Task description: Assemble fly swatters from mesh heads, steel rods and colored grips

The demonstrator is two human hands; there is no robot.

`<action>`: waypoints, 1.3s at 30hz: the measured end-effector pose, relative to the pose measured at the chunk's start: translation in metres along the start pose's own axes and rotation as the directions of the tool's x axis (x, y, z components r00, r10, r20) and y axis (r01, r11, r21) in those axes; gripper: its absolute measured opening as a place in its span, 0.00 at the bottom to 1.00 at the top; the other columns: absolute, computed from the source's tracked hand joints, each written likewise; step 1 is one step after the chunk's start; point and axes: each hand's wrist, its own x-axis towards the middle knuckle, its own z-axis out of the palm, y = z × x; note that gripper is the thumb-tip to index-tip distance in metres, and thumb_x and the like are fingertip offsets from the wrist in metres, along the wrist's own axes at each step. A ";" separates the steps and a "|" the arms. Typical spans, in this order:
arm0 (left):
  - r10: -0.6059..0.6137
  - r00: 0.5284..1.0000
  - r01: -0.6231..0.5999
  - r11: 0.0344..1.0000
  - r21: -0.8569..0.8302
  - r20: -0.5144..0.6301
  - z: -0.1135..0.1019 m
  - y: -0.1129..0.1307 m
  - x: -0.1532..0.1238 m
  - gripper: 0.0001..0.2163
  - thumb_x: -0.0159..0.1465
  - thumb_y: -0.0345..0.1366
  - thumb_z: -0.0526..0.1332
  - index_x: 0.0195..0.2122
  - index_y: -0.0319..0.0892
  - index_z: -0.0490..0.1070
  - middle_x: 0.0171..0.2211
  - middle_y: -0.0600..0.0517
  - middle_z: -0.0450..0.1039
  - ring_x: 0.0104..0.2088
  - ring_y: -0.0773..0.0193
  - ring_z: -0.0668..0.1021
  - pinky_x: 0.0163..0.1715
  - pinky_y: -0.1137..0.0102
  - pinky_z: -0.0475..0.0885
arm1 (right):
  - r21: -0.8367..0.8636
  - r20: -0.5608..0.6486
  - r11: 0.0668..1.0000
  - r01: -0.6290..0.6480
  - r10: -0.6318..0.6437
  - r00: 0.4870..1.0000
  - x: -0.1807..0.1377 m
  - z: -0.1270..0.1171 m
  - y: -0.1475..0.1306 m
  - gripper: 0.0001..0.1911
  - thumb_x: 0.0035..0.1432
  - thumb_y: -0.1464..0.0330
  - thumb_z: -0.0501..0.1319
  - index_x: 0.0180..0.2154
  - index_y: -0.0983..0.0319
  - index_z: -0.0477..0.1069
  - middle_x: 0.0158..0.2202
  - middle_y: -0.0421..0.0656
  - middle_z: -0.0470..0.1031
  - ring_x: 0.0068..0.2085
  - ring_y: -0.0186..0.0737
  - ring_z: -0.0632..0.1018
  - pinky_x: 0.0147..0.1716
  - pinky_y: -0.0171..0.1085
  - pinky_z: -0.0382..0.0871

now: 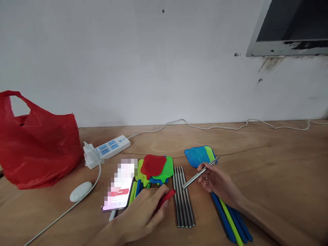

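My left hand (143, 212) is closed around a red plastic handle (166, 199), its end sticking out to the right. In my right hand (216, 182) a shiny metal rod (198, 175) is pinched at a slant, above the table. Between the hands lie several metal rods (183, 201) side by side. Behind my left hand are a red perforated swatter head (153, 165) and a green swatter head (167, 169), with coloured handles (138, 187) partly hidden by that hand. Blue swatter heads (196, 156) lie beyond my right hand; blue and yellow-green handles (228, 218) lie below it.
A lit phone (119, 191) lies left of the swatters, partly blurred out. Behind it is a white power strip (112, 147) with its cable running along the wall. A white oval device (81, 191) and a red plastic bag (41, 147) are at the left.
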 end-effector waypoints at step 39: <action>-0.078 0.997 0.078 0.997 0.005 0.026 0.002 0.001 0.005 0.10 0.76 0.39 0.45 0.52 0.48 0.63 0.40 0.53 0.79 0.34 0.55 0.80 0.33 0.66 0.67 | -0.096 0.070 0.992 0.081 -0.074 0.995 -0.005 0.005 0.007 0.18 0.48 0.60 0.76 0.30 0.61 0.70 0.25 0.42 0.82 0.25 0.33 0.78 0.21 0.28 0.67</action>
